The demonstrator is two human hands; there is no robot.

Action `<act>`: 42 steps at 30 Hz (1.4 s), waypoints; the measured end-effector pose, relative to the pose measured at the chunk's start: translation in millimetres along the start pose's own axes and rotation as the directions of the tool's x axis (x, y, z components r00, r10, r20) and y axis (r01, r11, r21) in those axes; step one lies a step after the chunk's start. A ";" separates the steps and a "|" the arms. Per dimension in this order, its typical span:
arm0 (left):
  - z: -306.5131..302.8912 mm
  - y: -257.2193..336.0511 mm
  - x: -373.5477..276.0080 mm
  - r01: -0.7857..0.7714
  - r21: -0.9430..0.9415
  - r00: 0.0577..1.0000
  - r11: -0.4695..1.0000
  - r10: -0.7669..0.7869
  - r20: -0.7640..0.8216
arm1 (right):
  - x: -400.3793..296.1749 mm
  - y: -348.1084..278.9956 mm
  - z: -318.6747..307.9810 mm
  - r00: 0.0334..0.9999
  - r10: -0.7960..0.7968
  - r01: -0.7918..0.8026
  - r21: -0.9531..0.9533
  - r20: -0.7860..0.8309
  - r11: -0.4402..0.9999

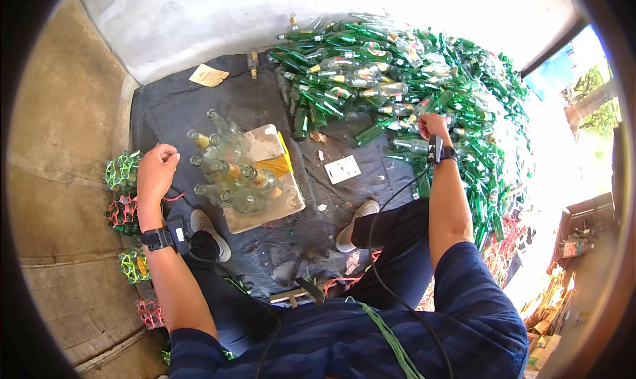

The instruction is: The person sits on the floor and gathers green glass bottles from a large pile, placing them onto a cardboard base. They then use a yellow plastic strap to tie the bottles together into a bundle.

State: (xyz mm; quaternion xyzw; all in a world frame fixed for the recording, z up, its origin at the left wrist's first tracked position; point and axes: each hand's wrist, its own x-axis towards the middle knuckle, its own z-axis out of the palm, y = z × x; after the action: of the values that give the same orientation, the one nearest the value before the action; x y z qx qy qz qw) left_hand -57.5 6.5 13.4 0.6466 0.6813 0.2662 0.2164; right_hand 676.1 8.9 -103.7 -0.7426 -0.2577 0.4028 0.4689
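Note:
My left hand (158, 173) is raised at the left with its fingers curled in, and nothing shows between them. Beside it, several clear glass bottles (233, 170) stand upright in a close group on a worn flat board (285, 200) with a yellow strip. My right hand (432, 125) reaches to the near side of a big heap of green and clear glass bottles (348, 76). Its fingers bend down among the bottles; whether they grip one is hidden. Each wrist wears a strapped device with a cable.
Bottle bundles tied with green and pink cord (121, 170) line the left wall (64, 155). A white card (343, 169) and brown paper (208, 75) lie on the dark floor mat (169, 100). Green cords (390, 337) hang over my shirt. Pink cords (502, 250) lie at the right.

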 end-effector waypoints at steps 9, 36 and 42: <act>7.2 1.6 4.0 0.035 0.008 0.999 0.999 -0.035 -0.019 | 43.6 62.4 17.7 0.958 0.266 -0.284 0.440 0.103 0.852; 19.9 -64.8 44.4 0.198 -0.012 0.980 0.980 -0.198 0.008 | 287.5 327.9 6.7 0.879 0.034 0.451 -0.806 0.476 -0.383; 30.0 -61.2 50.0 0.232 -0.036 0.973 0.972 -0.232 0.010 | 275.2 343.4 -22.2 0.990 0.060 0.054 -0.739 0.127 0.671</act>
State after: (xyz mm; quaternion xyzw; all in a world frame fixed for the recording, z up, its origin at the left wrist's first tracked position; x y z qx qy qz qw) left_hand -88.7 57.5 -46.3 0.5593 0.7464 0.2500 0.2601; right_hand 845.9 60.5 -507.0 -0.8391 -0.4299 0.3154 0.1077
